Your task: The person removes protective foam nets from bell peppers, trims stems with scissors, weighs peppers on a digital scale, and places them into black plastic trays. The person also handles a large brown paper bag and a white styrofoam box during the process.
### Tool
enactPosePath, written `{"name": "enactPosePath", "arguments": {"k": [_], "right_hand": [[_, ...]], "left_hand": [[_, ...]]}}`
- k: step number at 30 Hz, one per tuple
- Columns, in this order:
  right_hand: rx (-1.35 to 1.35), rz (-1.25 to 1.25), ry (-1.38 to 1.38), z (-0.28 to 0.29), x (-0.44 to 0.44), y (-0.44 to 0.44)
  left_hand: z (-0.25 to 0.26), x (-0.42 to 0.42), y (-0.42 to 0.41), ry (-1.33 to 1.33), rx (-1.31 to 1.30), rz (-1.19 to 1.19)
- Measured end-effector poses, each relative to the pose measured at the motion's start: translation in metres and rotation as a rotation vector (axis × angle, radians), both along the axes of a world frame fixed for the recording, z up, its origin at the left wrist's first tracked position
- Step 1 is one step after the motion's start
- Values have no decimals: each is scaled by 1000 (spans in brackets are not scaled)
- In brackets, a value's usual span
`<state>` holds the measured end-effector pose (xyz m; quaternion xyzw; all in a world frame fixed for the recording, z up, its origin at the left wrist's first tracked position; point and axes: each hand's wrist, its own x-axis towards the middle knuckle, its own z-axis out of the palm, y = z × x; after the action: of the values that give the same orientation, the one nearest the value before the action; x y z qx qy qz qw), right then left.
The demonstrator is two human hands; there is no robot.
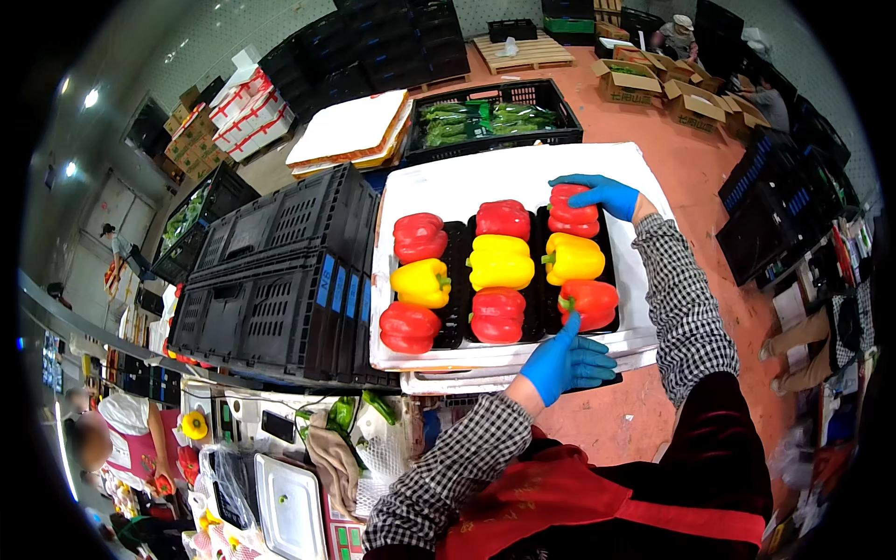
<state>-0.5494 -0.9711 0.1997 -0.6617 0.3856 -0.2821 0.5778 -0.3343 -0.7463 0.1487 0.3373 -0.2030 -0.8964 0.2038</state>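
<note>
Three black plastic trays [455, 280] lie side by side on a white foam box lid [448, 189]. Each bears a yellow bell pepper [501, 262] between two red ones. My right hand [605, 196], in a blue glove, grips the far red bell pepper [575, 217] of the right-hand tray, fingers over its far end and thumb on its near side. Below that, my gloved left hand [567, 364] is at the same tray's near end. Its thumb tip touches the near red bell pepper [593, 308] by the stem, and its fingers stretch out below.
Stacked black crates [273, 280] stand directly left of the lid. Behind it is a black crate of bagged green vegetables [490, 126]. A lower table at bottom left holds a white tray [290, 504], a phone [278, 426] and a brown cloth [332, 462]. Other people work at left and far right.
</note>
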Motion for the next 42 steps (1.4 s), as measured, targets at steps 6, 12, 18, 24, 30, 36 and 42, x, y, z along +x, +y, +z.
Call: {"name": "enactPosePath", "arguments": {"k": [6,12,18,24,30,36,42], "right_hand": [[-458,-269,298,-5,15,5],[-385,-111,-159,37,135,192],[54,460,-97,-72,306,384],[-48,920,73,-116,460,543],[-177,1221,-58,-133,552,642],[-300,1497,-89,-128,579,683],[-306,1603,-50,-124,587,674]], "left_hand": [[-29,69,75,85,-139,101],[-68,181,222,49,-145,474],[-102,265,412,18,-32,988],[-132,304,568,2,22,1365],[-138,310,641,-228,121,1644],[-132,328,667,-721,-27,2178],[-114,413,697,-2373,3,1269]]}}
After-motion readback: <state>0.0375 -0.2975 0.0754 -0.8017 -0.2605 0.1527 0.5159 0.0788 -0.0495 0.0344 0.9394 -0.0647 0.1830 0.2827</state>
